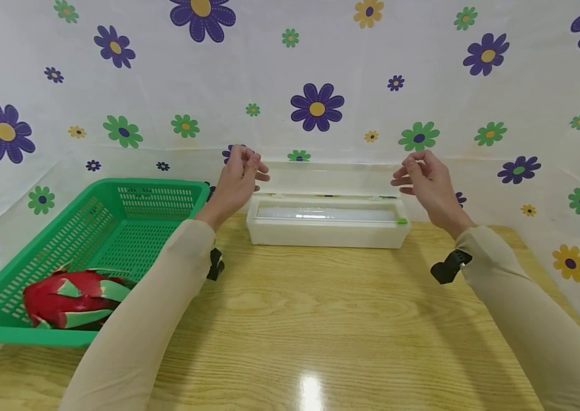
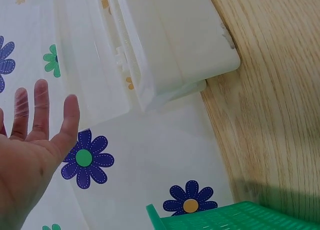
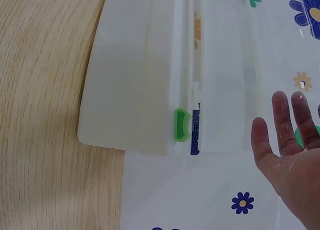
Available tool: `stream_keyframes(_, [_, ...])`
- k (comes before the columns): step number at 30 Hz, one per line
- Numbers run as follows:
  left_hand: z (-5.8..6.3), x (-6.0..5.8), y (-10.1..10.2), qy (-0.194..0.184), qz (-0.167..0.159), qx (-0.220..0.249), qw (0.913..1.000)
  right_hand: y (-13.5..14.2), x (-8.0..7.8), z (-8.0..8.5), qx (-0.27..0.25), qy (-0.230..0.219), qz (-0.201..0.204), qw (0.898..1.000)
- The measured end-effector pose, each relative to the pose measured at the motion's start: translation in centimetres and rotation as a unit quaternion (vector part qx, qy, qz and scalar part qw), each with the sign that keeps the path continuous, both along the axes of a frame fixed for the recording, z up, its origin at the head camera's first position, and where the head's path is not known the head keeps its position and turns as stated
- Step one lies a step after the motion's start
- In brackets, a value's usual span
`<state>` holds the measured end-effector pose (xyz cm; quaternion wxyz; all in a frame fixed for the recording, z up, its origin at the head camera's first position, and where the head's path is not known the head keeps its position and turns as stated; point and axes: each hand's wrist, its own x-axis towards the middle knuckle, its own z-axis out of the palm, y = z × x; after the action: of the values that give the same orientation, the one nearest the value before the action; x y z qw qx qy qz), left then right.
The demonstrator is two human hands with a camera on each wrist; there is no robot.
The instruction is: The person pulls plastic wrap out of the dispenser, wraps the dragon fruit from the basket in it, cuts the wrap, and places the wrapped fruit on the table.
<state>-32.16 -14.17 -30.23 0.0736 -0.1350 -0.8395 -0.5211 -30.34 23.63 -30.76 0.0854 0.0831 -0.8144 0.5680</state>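
A white cling film dispenser (image 1: 328,234) stands at the back of the table with its see-through lid (image 1: 328,178) raised. Inside lies a roll of cling film (image 1: 321,213). A green slide cutter (image 3: 182,125) sits at the right end of its front edge. Above its left end, my left hand (image 1: 238,180) has thumb and forefinger together; my right hand (image 1: 427,182) does likewise above the right end. Faint glints and creases over the fingers show a clear sheet of cling film (image 2: 21,108) pinched between both hands. Most of the sheet is too transparent to make out.
To the left, a green plastic basket (image 1: 202,191) holds a red dragon fruit (image 1: 71,299), partly hidden by my left forearm. Behind the wooden table (image 1: 290,308) hangs a flower-patterned white sheet (image 1: 269,74).
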Motion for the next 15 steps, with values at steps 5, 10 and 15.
stream_keyframes(5, [0.06, -0.01, -0.17, 0.01, -0.005, 0.0, 0.9999, 0.25, -0.07, 0.17, -0.024, -0.002, 0.018, 1.0])
stream_keyframes(10, [0.16, -0.01, -0.28, 0.022, -0.007, 0.004, 0.9997, 0.33, -0.28, 0.26, -0.04, 0.004, 0.021, 0.999])
stream_keyframes(15, [0.21, 0.15, -0.14, 0.029, -0.01, 0.022, 0.9993, 0.3, -0.39, 0.28, -0.041, 0.001, 0.024, 0.999])
